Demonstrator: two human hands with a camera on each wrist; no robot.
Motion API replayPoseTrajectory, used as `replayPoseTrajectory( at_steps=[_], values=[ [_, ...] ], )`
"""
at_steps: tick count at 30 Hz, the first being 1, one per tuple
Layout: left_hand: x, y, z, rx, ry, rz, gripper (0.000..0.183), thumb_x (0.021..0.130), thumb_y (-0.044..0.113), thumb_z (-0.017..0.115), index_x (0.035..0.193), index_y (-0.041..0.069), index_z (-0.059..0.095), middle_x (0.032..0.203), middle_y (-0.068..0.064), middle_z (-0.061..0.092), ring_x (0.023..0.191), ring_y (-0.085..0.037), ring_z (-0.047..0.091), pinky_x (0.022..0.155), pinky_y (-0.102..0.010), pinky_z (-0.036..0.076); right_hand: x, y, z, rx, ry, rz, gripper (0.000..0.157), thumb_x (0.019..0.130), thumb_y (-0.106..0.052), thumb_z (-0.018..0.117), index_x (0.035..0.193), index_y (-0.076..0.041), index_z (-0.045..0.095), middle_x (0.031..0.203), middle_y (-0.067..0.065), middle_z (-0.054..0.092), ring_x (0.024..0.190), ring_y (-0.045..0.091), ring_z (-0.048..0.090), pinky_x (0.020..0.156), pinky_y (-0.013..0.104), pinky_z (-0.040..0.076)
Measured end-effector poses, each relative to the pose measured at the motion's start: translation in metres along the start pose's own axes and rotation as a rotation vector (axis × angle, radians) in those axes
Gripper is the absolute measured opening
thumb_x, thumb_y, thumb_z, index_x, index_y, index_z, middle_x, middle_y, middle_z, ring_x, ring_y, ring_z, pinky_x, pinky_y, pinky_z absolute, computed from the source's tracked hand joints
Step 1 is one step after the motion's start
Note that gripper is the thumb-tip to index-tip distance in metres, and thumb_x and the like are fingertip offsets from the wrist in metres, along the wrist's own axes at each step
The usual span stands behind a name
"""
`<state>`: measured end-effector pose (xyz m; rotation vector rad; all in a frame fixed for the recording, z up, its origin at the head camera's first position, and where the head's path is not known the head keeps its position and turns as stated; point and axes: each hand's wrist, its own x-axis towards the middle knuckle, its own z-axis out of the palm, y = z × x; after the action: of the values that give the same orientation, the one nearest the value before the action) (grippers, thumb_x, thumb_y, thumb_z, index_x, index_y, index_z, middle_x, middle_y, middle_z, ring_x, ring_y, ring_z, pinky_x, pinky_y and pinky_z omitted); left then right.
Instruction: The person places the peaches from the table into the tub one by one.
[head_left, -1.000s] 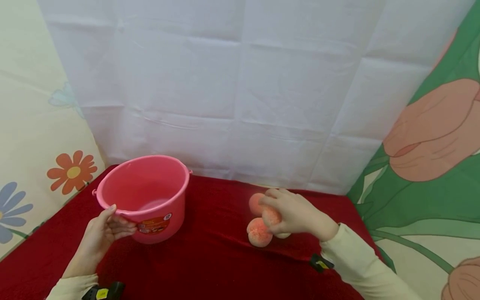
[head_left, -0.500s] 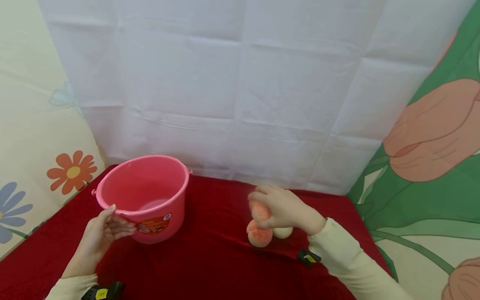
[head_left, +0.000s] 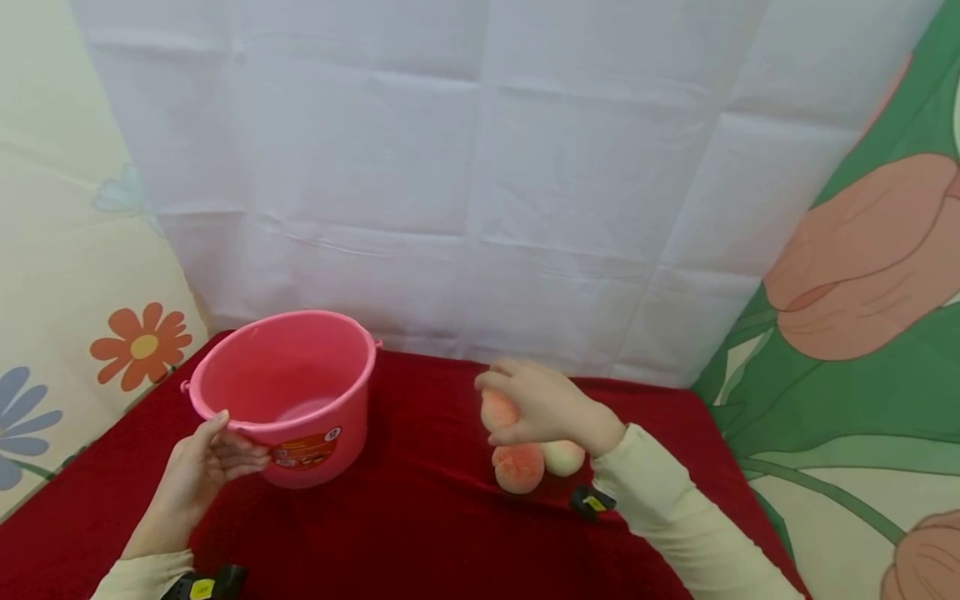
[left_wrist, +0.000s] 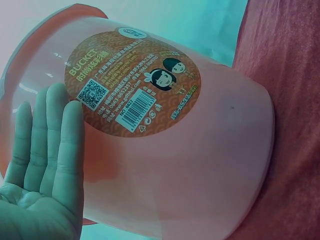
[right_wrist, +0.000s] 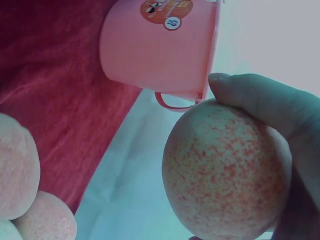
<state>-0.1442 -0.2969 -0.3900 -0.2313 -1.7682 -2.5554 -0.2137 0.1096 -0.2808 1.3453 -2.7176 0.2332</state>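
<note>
A pink plastic bucket (head_left: 356, 417) stands on the left, its mouth facing up. My left hand (head_left: 210, 454) holds its near rim, thumb over the edge and fingers along the outer wall. In the left wrist view those fingers (left_wrist: 70, 150) lie straight beside the orange label (left_wrist: 132, 82). My right hand (head_left: 547, 408) grips a peach (head_left: 498, 410), raised over the others. The right wrist view shows this speckled peach (right_wrist: 227, 170) with the thumb across its top. Below the hand sit a pinkish peach (head_left: 519, 469) and a paler peach (head_left: 564, 458). Another peach (right_wrist: 50, 217) is hidden in the head view.
A dark red cloth (head_left: 420, 533) covers the table. White sheeting (head_left: 450, 208) hangs behind it, with flower-printed cloth (head_left: 142, 346) on the left and tulip-printed cloth (head_left: 847, 292) on the right. The bucket's handle (right_wrist: 172, 104) hangs at its side.
My right hand has moved left with the peach, uncovering the paler peach and covering the one at the back. My left hand and the bucket have stayed put.
</note>
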Motion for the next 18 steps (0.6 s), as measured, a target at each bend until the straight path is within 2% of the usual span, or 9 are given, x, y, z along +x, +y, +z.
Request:
replayPoseTrajectory(
  at_steps=[5, 12, 18],
  values=[
    [0.000, -0.001, -0.001, 0.004, -0.002, 0.004, 0.054, 0.102, 0.022, 0.023, 0.075, 0.010, 0.069, 0.075, -0.005, 0.070, 0.071, -0.016, 0.068, 0.064, -0.031, 0.055, 0.007, -0.003, 0.001, 0.018, -0.009, 0.013, 0.060, 0.070, -0.038, 0.074, 0.122, -0.015, 0.055, 0.119, 0.002, 0.051, 0.104, 0.019, 0.052, 0.079, 0.036, 0.048],
    [0.001, -0.003, -0.001, -0.022, -0.030, 0.044, 0.055, 0.102, 0.019, 0.022, 0.077, 0.007, 0.069, 0.076, -0.007, 0.070, 0.072, -0.017, 0.068, 0.065, -0.032, 0.055, 0.016, -0.006, 0.002, 0.001, 0.012, 0.011, 0.061, 0.070, -0.041, 0.074, 0.122, -0.016, 0.054, 0.117, -0.001, 0.051, 0.103, 0.016, 0.051, 0.078, 0.033, 0.048],
    [0.001, -0.002, -0.001, -0.027, -0.019, 0.026, 0.055, 0.102, 0.020, 0.022, 0.077, 0.007, 0.069, 0.076, -0.007, 0.070, 0.072, -0.018, 0.068, 0.065, -0.032, 0.055, 0.027, -0.011, 0.004, 0.014, 0.024, -0.032, 0.061, 0.070, -0.041, 0.074, 0.121, -0.015, 0.055, 0.114, 0.002, 0.053, 0.101, 0.019, 0.053, 0.082, 0.035, 0.047]
  ],
)
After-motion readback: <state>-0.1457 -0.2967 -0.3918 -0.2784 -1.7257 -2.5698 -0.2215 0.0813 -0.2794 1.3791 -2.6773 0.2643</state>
